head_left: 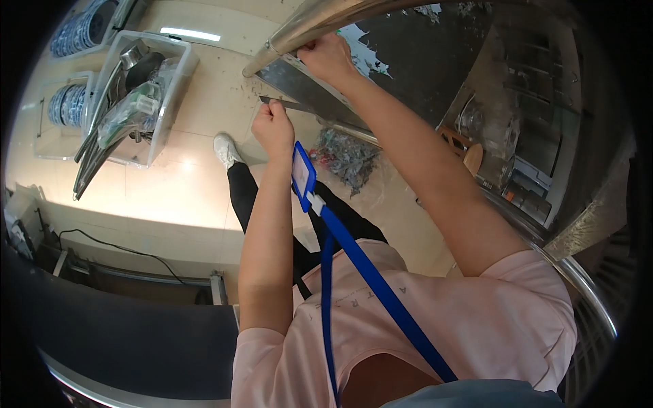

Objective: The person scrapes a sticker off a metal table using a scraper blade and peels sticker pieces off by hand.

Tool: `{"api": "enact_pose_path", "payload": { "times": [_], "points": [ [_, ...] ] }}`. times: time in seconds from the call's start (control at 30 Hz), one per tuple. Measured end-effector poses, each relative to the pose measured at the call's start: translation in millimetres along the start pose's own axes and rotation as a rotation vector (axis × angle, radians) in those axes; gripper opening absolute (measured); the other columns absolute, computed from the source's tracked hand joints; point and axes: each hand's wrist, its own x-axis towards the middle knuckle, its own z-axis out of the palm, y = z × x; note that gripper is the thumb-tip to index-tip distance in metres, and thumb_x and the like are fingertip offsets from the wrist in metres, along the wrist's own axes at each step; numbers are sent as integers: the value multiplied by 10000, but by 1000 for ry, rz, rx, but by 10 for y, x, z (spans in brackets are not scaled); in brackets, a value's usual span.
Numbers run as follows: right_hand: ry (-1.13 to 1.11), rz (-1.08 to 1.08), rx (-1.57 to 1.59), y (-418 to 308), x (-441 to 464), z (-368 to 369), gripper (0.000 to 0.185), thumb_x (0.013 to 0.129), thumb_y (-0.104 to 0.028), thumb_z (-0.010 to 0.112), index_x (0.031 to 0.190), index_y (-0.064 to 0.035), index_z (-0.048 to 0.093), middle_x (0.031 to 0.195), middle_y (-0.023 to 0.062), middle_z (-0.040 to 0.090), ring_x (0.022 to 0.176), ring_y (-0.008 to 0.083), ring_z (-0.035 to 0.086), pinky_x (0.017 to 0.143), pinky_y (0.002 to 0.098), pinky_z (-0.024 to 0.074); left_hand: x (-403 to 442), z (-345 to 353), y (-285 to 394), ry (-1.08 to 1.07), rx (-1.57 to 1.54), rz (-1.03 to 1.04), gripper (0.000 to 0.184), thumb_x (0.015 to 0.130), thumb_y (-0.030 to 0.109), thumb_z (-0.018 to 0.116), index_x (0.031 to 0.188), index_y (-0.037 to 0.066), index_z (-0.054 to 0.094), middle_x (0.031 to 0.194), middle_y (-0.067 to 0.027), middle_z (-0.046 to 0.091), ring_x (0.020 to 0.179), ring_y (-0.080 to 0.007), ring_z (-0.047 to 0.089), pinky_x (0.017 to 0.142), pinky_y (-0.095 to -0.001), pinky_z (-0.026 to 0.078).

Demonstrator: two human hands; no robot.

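My left hand (273, 129) is closed in a fist around a thin, flat metal strip (294, 105), which reaches right toward the side of a metal-framed unit. Whether the strip is a blade or a scraper I cannot tell. My right hand (328, 60) is up at the unit's edge, just below a thick round metal rail (299, 28). Its fingers are curled in, and what they hold is hidden. Beside that hand lies the unit's dark panel (428, 68), with a ragged patch of pale blue-white film (364, 51) on it.
A heap of grey shredded scraps (345, 156) lies on the tiled floor below the unit. At left, a clear plastic bin (160, 146) holds metal parts and bagged items, near blue-and-white coils (68, 105). A blue lanyard (371, 272) with a badge hangs from my neck.
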Motion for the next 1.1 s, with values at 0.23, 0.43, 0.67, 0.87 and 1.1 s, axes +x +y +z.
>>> {"api": "enact_pose_path", "payload": {
  "times": [0.23, 0.43, 0.67, 0.87, 1.1],
  "points": [
    [25, 78, 231, 251, -47, -35, 229, 661, -217, 585, 769, -16, 587, 657, 103, 587, 622, 213, 572, 597, 311, 443, 1, -63, -13, -47, -93, -56, 279, 782, 191, 444, 596, -6, 510, 482, -14, 430, 464, -89, 376, 452, -245, 307],
    [74, -144, 141, 272, -77, 28, 236, 657, -228, 602, 786, -30, 590, 742, 153, 591, 715, 285, 569, 663, 366, 444, -14, -15, 51, -52, -113, -76, 271, 789, 181, 444, 591, 5, 499, 477, 11, 391, 462, -71, 350, 437, -233, 283],
    [-30, -32, 43, 224, -4, -34, 221, 669, -216, 588, 768, -18, 586, 744, 147, 593, 739, 292, 565, 674, 370, 439, 2, 133, 68, -248, -246, -87, 303, 798, 205, 441, 604, -21, 496, 499, -74, 464, 483, -136, 424, 495, -292, 356],
    [94, 98, 190, 456, -282, -304, 271, 716, -253, 565, 809, 2, 569, 755, 160, 588, 709, 284, 569, 639, 341, 441, 55, 477, 322, -298, -277, -36, 311, 815, 209, 419, 639, -31, 508, 527, -88, 503, 506, -172, 470, 518, -293, 377],
    [-271, 762, 1123, 554, -551, -275, 179, 777, -176, 540, 706, -12, 538, 620, 37, 527, 533, 104, 491, 466, 213, 410, 90, 678, 382, -281, -360, -106, 264, 820, 185, 423, 670, -14, 509, 589, -35, 500, 529, -88, 433, 492, -228, 343]
  ]
}}
